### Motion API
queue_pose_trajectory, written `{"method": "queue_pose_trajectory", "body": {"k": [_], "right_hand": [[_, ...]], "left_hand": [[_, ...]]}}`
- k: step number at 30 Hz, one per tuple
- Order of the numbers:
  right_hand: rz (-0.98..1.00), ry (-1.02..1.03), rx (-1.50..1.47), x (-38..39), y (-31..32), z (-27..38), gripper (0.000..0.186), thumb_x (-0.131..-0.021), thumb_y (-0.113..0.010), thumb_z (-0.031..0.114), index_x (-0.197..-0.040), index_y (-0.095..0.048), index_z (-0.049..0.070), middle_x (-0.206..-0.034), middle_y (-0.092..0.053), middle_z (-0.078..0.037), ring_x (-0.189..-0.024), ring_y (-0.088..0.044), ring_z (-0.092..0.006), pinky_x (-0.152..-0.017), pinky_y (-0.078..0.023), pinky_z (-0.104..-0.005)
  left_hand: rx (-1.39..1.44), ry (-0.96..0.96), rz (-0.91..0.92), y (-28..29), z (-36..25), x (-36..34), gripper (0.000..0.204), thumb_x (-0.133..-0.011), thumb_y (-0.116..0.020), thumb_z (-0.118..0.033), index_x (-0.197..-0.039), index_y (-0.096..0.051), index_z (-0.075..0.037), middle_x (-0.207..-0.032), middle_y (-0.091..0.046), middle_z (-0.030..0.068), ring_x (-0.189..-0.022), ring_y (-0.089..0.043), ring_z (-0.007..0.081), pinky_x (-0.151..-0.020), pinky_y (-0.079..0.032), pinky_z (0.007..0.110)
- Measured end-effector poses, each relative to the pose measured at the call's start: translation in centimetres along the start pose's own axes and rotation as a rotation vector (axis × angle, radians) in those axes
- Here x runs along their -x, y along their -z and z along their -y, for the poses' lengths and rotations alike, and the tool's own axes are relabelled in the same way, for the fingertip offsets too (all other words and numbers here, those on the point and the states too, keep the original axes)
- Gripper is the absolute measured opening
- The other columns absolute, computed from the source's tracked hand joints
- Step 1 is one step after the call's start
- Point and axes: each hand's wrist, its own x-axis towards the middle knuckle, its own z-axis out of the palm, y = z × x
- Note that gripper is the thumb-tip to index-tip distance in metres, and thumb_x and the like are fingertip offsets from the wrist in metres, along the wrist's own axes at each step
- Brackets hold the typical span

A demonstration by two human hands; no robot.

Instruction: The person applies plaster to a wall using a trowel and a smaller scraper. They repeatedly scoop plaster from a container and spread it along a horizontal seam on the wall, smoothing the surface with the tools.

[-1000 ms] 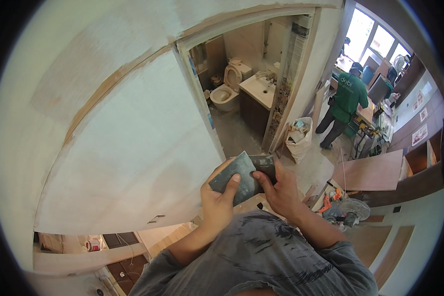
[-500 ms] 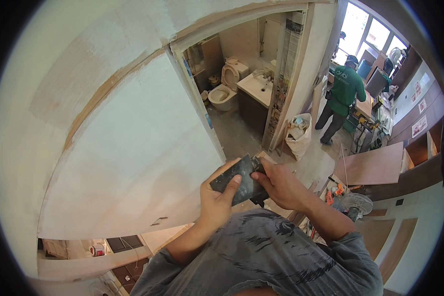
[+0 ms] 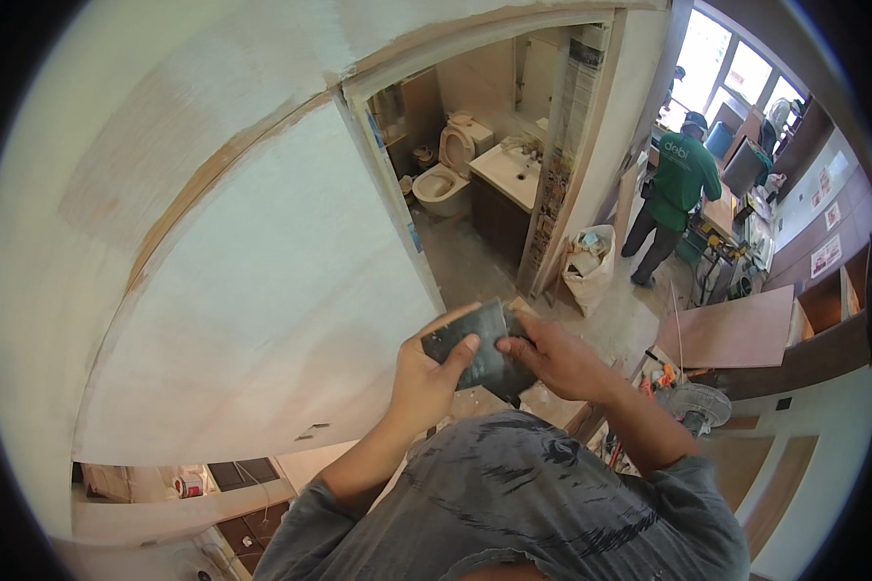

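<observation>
A dark grey, dust-smeared flat piece that looks like sandpaper (image 3: 477, 365) is held up in front of my shirt. My left hand (image 3: 424, 378) is closed on its left part, thumb flat on the near face and fingers behind. My right hand (image 3: 560, 360) grips the right side, thumb and fingers pinching the dark material there. Along the right part runs an edge or fold; whether this is one folded piece or two stacked ones I cannot tell. Behind it is the pale smoothed wall panel (image 3: 271, 290), with a small slot (image 3: 312, 432) near its lower edge.
Beyond the doorway are a toilet (image 3: 443, 184) and a sink (image 3: 509, 174). A white sack of debris (image 3: 589, 276) stands by the door frame. A person in green (image 3: 683, 179) works at the far bench. Boards (image 3: 731, 324) and a fan (image 3: 700, 407) lie to the right.
My hands have shifted slightly and the dark piece is turned, its right part now lower beneath my right thumb. Both hands still hold it. The view has moved a little.
</observation>
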Motion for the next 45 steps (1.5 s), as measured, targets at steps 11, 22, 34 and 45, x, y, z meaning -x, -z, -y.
{"method": "queue_pose_trajectory", "body": {"k": [11, 22, 34, 45], "right_hand": [[-0.438, -0.132, -0.493, 0.1, -3.6, -0.2, 0.031, -0.093, -0.077, 0.008, -0.119, -0.065, -0.003, -0.102, -0.073, -0.006, -0.091, -0.067, -0.0101, -0.079, -0.055, -0.0271], [-0.509, 0.148, -0.343, 0.6, -4.5, 1.2, 0.035, -0.097, -0.07, 0.008, -0.13, -0.068, -0.003, -0.107, -0.076, -0.011, -0.094, -0.069, -0.0143, -0.083, -0.054, -0.0284], [-0.335, 0.143, -0.09, 0.9, -2.0, 1.4, 0.038, -0.096, -0.072, 0.012, -0.132, -0.068, 0.004, -0.089, -0.071, -0.019, -0.072, -0.067, -0.026, -0.069, -0.052, -0.036], [0.026, -0.097, 0.181, 0.8, 1.0, 1.6, 0.025, -0.098, -0.067, 0.019, -0.106, -0.065, -0.004, -0.079, -0.065, -0.027, -0.078, -0.064, -0.0462, -0.067, -0.047, -0.0484]], "left_hand": [[0.198, -0.115, -0.326, -2.0, 1.8, 1.3, 0.038, -0.101, -0.064, -0.009, -0.135, -0.06, 0.008, -0.123, -0.07, 0.0123, -0.112, -0.064, 0.0161, -0.099, -0.05, 0.03], [0.412, -0.154, -0.399, -3.4, 0.6, 2.0, 0.044, -0.099, -0.068, -0.009, -0.137, -0.056, 0.009, -0.127, -0.068, 0.0141, -0.115, -0.065, 0.0195, -0.102, -0.051, 0.034], [0.299, -0.157, -0.287, -2.8, 0.5, 1.8, 0.037, -0.102, -0.063, -0.007, -0.136, -0.06, 0.01, -0.125, -0.069, 0.0131, -0.113, -0.063, 0.0153, -0.1, -0.05, 0.029], [0.114, -0.088, -0.078, -1.8, 1.6, 1.5, 0.037, -0.102, -0.065, -0.01, -0.135, -0.062, 0.007, -0.126, -0.07, 0.0117, -0.113, -0.063, 0.0138, -0.1, -0.049, 0.028]]}}
